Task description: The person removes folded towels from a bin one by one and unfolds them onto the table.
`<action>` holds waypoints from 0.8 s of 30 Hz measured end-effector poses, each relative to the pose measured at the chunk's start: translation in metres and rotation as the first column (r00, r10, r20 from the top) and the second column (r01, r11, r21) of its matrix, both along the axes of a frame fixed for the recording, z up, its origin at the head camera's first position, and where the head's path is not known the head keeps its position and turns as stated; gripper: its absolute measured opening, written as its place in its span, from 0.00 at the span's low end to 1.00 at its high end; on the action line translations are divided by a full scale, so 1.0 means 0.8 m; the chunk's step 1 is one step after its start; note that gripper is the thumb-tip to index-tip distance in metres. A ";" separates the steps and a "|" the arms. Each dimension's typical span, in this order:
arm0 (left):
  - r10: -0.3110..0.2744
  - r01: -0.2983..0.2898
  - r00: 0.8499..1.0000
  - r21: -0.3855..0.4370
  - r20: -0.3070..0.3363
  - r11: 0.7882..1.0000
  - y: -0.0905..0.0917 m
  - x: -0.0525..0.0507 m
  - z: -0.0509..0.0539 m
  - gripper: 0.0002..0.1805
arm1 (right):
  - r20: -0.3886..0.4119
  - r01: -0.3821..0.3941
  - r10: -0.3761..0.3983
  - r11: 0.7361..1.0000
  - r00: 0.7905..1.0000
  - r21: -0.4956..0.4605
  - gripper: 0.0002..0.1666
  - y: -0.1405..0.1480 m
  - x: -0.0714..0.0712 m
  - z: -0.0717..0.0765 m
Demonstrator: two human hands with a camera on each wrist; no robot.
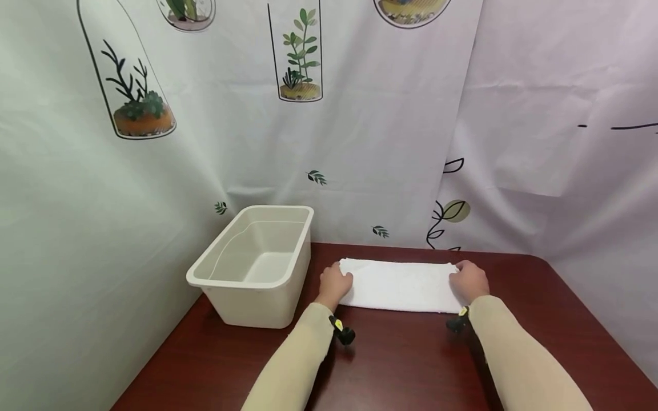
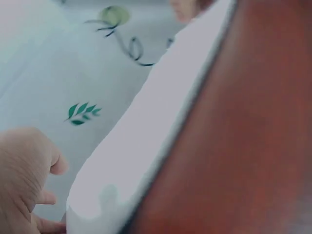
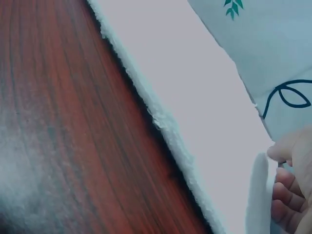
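Note:
A white folded towel [image 1: 398,285] lies flat across the dark red table, its long side facing me. At its left end is my left hand [image 1: 334,283]. In the left wrist view that hand [image 2: 24,180] has thumb and fingers spread apart, with a gap to the towel [image 2: 141,131], and only the lowest finger reaches its end. My right hand [image 1: 470,281] pinches the towel's right end. Seen from the right wrist, the thumb of the right hand [image 3: 297,170] is at the towel's [image 3: 190,97] corner, and its curled fingers are behind the slightly raised end.
A cream plastic tub [image 1: 295,274] stands left of my left hand, near the table's left edge. Behind the table [image 1: 401,359] hangs a white curtain [image 1: 370,142] printed with plants. A small black wrist camera [image 1: 345,335] hangs under the left sleeve, another [image 1: 456,323] under the right.

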State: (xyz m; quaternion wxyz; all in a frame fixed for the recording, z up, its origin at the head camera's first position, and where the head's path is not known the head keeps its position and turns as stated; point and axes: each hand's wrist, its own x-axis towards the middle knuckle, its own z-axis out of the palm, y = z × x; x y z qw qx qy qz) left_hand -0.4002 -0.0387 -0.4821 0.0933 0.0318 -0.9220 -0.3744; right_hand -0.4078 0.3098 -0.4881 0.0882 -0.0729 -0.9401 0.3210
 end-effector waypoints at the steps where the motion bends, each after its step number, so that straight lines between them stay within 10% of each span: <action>1: 0.016 -0.017 1.000 0.074 0.006 0.997 -0.002 -0.004 0.003 0.28 | 0.012 0.001 -0.001 1.000 1.000 0.000 0.27 0.001 0.000 0.001; 14: 0.013 -0.098 0.989 0.580 0.149 0.808 -0.012 -0.033 -0.004 0.29 | 0.109 -0.017 0.026 0.996 0.994 -0.084 0.29 -0.003 0.003 0.020; 24: -0.085 -0.102 0.960 0.618 0.266 0.779 -0.023 -0.039 -0.009 0.24 | 0.081 0.045 -0.034 0.990 0.996 -0.132 0.26 -0.001 0.011 0.030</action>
